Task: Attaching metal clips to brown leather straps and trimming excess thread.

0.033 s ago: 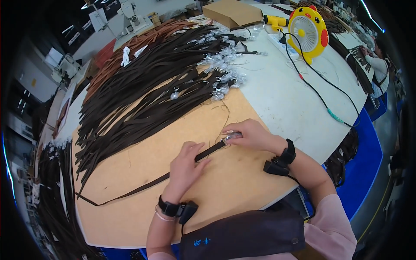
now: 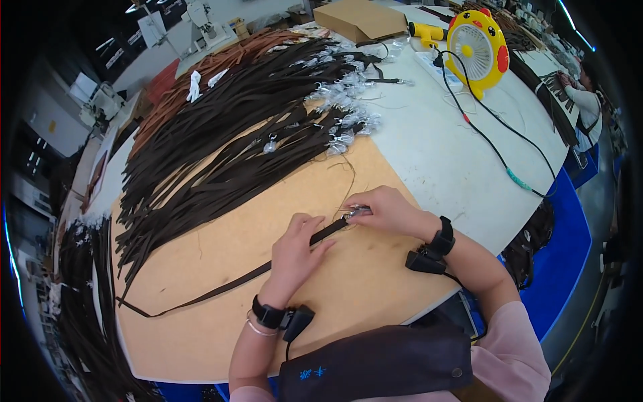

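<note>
A long, narrow dark brown strap (image 2: 240, 281) lies diagonally across the tan board (image 2: 201, 342). At its right end is a metal clasp (image 2: 349, 214) partly wrapped in clear plastic. My right hand (image 2: 388, 213) pinches this clasp end between thumb and fingertips, which hide part of it. Over the strap, a little to the left of the clasp, is my left hand (image 2: 293, 258). Its thumb and fingers are apart on either side of the strap, not closed round it. The strap's far left end bends into a fold on the board.
Beyond my hands lies a pile of dark straps (image 2: 221, 134) with plastic-wrapped ends, reddish-brown straps (image 2: 234, 52) behind it. A yellow fan (image 2: 477, 57) with a black cable stands at the back right near a cardboard box (image 2: 362, 20). Another person (image 2: 589, 100) works at far right.
My left hand has shifted slightly to the right along the strap, closer to the clasp. My right hand stays at the clasp end with hardly any movement.
</note>
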`<state>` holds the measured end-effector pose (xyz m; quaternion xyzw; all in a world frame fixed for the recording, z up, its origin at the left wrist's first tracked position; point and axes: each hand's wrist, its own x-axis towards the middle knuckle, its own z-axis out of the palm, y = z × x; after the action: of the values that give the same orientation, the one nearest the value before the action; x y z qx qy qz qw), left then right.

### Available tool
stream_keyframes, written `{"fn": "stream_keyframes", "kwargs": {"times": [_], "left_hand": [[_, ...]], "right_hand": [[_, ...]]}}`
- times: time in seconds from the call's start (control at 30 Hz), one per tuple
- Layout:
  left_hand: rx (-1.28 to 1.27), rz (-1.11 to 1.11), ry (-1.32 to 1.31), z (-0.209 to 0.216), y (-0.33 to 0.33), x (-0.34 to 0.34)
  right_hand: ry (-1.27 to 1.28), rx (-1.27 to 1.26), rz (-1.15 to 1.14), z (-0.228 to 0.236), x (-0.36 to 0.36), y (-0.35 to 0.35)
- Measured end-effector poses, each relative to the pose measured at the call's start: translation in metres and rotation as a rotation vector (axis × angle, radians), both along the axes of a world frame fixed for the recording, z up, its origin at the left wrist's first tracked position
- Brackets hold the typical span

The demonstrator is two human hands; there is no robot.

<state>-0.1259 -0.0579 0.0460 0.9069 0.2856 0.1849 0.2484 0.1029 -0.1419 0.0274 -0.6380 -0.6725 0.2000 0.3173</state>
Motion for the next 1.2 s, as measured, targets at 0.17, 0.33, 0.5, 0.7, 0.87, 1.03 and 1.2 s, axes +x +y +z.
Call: {"fn": "stream_keyframes", "kwargs": {"times": [0.17, 0.33, 0.5, 0.7, 0.87, 1.03, 1.2], "left_hand": [[-0.032, 0.031, -0.093, -0.031, 0.005, 0.035], [-0.233, 0.106, -0.176, -0.036, 0.003, 0.042], [-0.386, 0.152, -0.273, -0.047, 0.013, 0.039], [-0.578, 0.132, -0.259, -0.045, 0.018, 0.030], [-0.269, 0.000, -0.315, -0.030, 0.013, 0.030], [0.071, -0.133, -0.201, -0.035, 0.013, 0.028], [0.252, -0.153, -0.095, -0.027, 0.009, 0.032]], "right_hand": [[0.021, -0.007, -0.054, -0.014, -0.002, 0.006], [0.099, 0.033, -0.076, -0.020, 0.002, 0.007], [0.071, 0.071, -0.041, -0.004, 0.001, 0.003], [-0.327, 0.162, 0.052, 0.004, 0.001, -0.007], [-0.463, 0.222, 0.107, 0.003, -0.002, -0.012], [-0.389, 0.272, 0.140, -0.007, 0.001, -0.011], [-0.368, 0.246, 0.147, -0.006, 0.003, -0.010]]}}
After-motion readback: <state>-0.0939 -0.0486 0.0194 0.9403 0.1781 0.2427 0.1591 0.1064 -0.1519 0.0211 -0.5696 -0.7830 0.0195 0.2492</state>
